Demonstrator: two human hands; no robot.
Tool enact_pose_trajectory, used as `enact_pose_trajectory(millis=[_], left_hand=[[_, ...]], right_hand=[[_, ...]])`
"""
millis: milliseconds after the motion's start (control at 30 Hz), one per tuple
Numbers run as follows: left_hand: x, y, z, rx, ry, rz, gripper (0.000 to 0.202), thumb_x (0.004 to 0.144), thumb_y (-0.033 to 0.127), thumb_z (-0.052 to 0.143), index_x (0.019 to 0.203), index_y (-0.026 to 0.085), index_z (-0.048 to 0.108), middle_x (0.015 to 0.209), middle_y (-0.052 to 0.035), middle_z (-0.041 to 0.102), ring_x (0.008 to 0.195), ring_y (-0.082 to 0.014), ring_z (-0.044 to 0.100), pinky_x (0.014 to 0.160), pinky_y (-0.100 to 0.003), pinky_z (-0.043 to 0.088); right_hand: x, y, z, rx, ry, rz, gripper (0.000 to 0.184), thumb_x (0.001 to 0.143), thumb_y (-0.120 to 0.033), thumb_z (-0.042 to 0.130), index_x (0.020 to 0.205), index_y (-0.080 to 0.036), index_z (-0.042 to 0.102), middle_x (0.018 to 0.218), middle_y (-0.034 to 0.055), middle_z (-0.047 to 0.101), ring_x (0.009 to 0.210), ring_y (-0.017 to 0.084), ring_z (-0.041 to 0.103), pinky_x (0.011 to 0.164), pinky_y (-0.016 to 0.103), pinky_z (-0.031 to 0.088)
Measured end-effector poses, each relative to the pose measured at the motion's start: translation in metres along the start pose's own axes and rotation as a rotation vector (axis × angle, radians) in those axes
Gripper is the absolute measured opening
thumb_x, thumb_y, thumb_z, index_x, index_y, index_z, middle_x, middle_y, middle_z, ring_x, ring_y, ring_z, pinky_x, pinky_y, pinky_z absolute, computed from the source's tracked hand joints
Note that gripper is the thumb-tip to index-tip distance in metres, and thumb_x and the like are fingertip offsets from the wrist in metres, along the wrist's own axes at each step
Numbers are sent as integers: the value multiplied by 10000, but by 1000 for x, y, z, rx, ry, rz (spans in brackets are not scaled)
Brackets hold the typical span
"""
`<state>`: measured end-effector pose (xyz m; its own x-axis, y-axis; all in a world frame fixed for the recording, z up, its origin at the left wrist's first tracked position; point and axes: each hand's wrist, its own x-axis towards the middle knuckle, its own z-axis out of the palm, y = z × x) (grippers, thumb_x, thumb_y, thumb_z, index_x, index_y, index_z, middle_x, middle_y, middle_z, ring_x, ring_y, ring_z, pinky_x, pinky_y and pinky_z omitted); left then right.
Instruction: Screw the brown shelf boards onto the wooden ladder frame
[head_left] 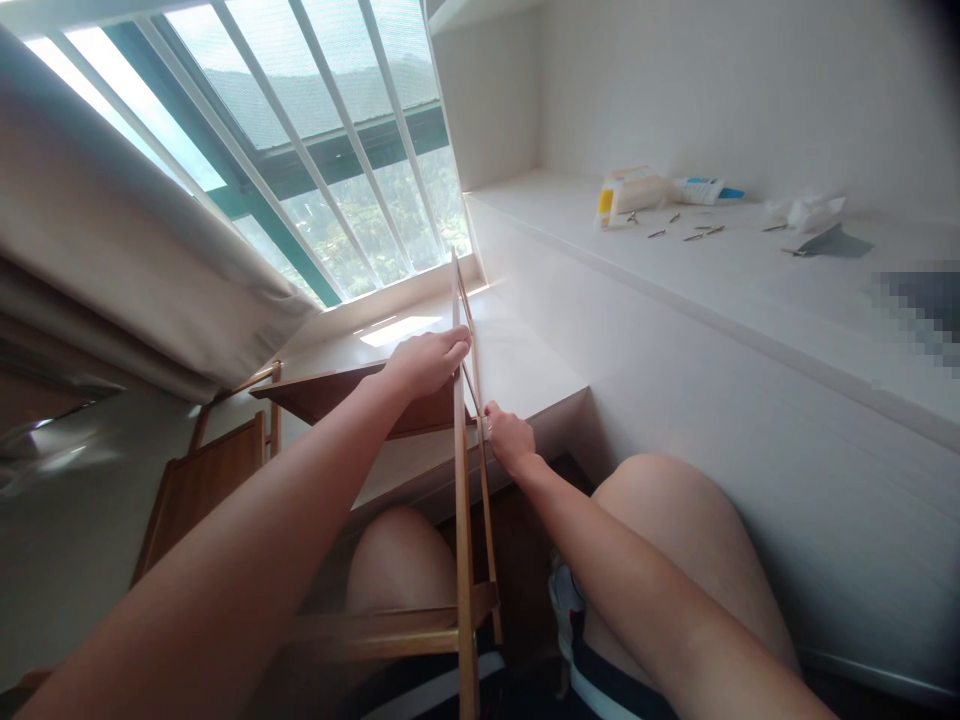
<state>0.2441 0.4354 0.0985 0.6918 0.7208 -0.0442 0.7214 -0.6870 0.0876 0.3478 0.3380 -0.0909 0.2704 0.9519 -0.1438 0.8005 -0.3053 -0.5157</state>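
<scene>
A narrow wooden frame (463,520) stands upright between my knees, with two long posts and a lower crosspiece. My left hand (429,360) is closed around one post near its upper part. On the other side, my right hand (513,438) has its fingers pinched together close to the second post; anything held in them is hidden or too small to name. Behind my left forearm, a flat brown wooden panel (427,415) extends leftward from the frame. A lower wooden rail (375,635) runs left from the foot of the posts.
On the white ledge (562,225) at right lie several screws (705,233), a blue-capped tube (701,190), a yellow-and-white packet (626,195), crumpled plastic (806,212) and a grey piece (832,242). Another wooden piece (210,490) stands at left, below the curtain (142,230). A barred window (322,150) is ahead.
</scene>
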Motion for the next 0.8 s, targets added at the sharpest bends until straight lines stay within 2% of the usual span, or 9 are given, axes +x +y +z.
enact_pose_trajectory(millis=[167,533,800], left_hand=[[0,-4,0,-37,14,41,361,929,436,266,951,268,585,851,-34,649,779,-241,580,635,-321,379],[-2,-5,1,-7,11,2,346,915,457,318,932,287,619,855,-16,667,776,-241,590,621,-316,367],[-1,-5,1,-55,-15,-29,343,890,465,360,922,305,662,841,7,684,798,-229,594,683,-311,395]], right_hand=[[3,3,0,30,-16,9,280,984,-230,337,1186,-259,529,947,92,719,855,254,683,709,317,449],[3,0,1,0,-7,8,301,1013,-289,292,1197,-240,525,962,106,713,884,271,685,728,330,451],[4,1,2,-22,-9,10,287,1004,-284,307,1177,-232,530,961,112,706,869,272,681,713,331,453]])
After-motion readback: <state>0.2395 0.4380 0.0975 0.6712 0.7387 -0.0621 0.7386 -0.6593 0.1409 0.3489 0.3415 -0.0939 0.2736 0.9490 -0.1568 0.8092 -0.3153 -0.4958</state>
